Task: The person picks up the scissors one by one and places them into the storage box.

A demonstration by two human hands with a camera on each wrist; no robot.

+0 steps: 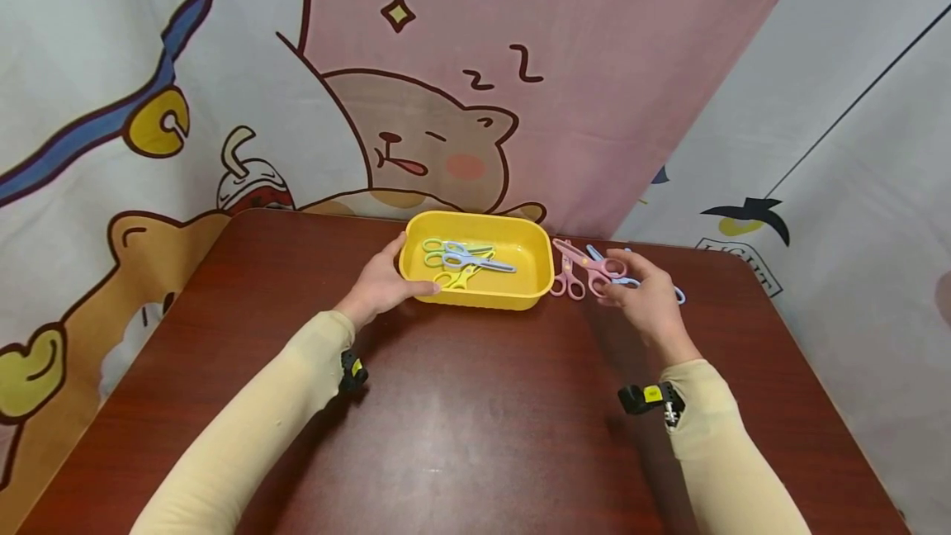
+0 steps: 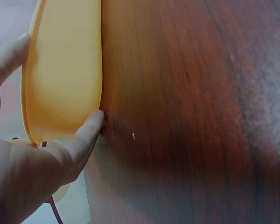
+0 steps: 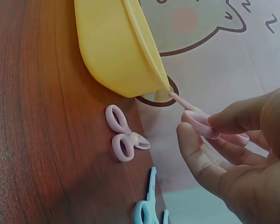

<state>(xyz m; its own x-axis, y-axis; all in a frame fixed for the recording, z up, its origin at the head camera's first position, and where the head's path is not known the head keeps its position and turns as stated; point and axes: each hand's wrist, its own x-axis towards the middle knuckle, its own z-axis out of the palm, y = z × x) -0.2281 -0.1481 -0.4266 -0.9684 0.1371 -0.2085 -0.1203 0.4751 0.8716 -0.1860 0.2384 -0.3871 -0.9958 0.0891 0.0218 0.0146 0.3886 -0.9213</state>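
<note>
- Your left hand (image 1: 381, 281) grips the left end of the yellow bin (image 1: 513, 299), thumb on its front rim.
- Your right hand (image 1: 650, 300) pinches pink scissors (image 1: 594, 263) by the handles, above the desk (image 1: 475, 428), tips toward the bin's right rim.
- Inside the bin: green scissors (image 1: 433, 241), blue scissors (image 1: 479, 261), yellow scissors (image 1: 466, 274), overlapping.
- On the desk, right of the bin: a second pink pair (image 3: 128, 134), light-blue scissors (image 3: 151, 200) near it.
</note>
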